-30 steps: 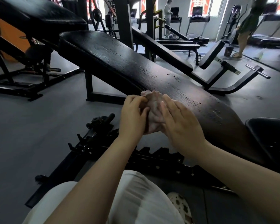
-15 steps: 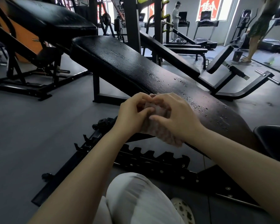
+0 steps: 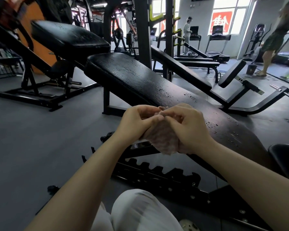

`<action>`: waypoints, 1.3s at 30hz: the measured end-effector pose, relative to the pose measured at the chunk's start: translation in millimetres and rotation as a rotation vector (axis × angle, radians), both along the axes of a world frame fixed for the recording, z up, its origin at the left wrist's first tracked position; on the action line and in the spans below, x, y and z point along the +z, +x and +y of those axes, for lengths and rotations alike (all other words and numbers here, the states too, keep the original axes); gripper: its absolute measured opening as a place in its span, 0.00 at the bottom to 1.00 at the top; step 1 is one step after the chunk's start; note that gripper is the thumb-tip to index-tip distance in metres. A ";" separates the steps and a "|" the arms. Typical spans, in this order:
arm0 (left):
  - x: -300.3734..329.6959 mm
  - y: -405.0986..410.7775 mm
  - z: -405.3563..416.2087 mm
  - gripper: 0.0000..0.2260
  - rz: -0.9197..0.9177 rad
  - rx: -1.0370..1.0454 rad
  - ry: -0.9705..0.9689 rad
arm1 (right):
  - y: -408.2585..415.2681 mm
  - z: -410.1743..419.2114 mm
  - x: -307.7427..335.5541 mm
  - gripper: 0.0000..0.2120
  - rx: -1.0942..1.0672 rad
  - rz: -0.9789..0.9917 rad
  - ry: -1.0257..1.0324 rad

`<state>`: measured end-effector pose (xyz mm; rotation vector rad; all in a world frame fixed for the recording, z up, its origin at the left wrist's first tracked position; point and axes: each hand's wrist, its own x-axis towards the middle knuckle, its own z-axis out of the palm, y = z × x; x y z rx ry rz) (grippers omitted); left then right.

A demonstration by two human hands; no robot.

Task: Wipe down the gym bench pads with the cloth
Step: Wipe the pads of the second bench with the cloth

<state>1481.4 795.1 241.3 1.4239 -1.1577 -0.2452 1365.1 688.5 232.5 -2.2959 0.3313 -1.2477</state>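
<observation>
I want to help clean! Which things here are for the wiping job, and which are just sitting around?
For the job: cloth, held by left hand and right hand; wet bench pad.

Just around: second bench, treadmills, bucket.

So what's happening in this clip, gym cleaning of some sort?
Yes. A person sits beside a black inclined bench pad dotted with droplets. Both hands hold a pinkish cloth in front of the pad's near edge: the left hand and right hand pinch its top, seemingly bunching or folding it. The cloth is not on the pad at this moment.
</observation>
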 end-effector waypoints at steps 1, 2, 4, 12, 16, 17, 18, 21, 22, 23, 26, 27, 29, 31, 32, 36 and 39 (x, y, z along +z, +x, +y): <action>2.4 -1.2 0.0 0.04 -0.011 0.006 -0.025 | -0.8 0.6 -0.7 0.06 0.003 -0.028 -0.007; 4.8 -2.2 0.0 0.05 -0.018 0.010 -0.047 | -1.7 1.1 -0.2 0.05 0.005 -0.034 -0.011; 7.1 0.2 -1.0 0.07 -0.014 -0.014 -0.058 | -4.4 -0.8 4.4 0.07 0.012 0.014 0.015; 21.3 5.3 12.2 0.15 -0.098 -0.114 0.060 | -7.9 -3.7 33.0 0.11 0.303 0.149 0.289; 12.1 11.1 26.5 0.03 -0.205 -0.130 0.189 | -8.6 -2.2 34.0 0.10 0.205 0.025 0.302; 7.9 14.1 29.3 0.06 -0.277 -0.081 0.233 | -10.2 -2.5 35.0 0.10 0.184 0.029 0.301; 5.4 15.7 30.4 0.09 -0.306 -0.026 0.239 | -13.0 -2.7 36.7 0.10 0.158 0.048 0.290; 2.8 14.9 28.6 0.12 -0.115 0.025 0.154 | -23.7 -2.5 42.7 0.06 0.052 0.090 0.210; 4.8 11.3 26.5 0.13 -0.034 0.010 0.137 | -27.1 -2.2 46.0 0.04 -0.005 0.097 0.159; 3.9 9.8 21.0 0.14 0.002 0.014 0.142 | -29.6 -2.4 48.4 0.03 -0.085 0.118 0.080; -8.2 8.2 -3.8 0.17 -0.094 0.177 0.187 | -24.1 -7.2 42.1 0.06 -0.372 0.314 -0.265; -14.8 8.0 -12.5 0.17 -0.152 0.259 0.206 | -19.0 -8.6 33.2 0.07 -0.413 0.391 -0.324; -25.4 6.8 -26.2 0.15 -0.212 0.368 0.223 | -9.9 -4.4 11.2 0.11 -0.400 0.452 -0.332; -31.6 6.3 -32.0 0.14 -0.232 0.412 0.223 | -7.4 5.4 -10.4 0.10 -0.334 0.369 -0.400; -32.0 6.8 -32.4 0.14 -0.262 0.429 0.219 | -7.0 8.9 -21.1 0.10 -0.323 0.296 -0.504; -31.0 19.2 -29.5 0.21 -0.773 0.519 0.103 | 0.6 11.3 -58.1 0.14 -0.428 0.355 -0.906; -28.4 36.1 -24.5 0.23 -1.050 0.421 0.175 | 12.5 3.4 -61.6 0.23 -0.494 0.589 -0.986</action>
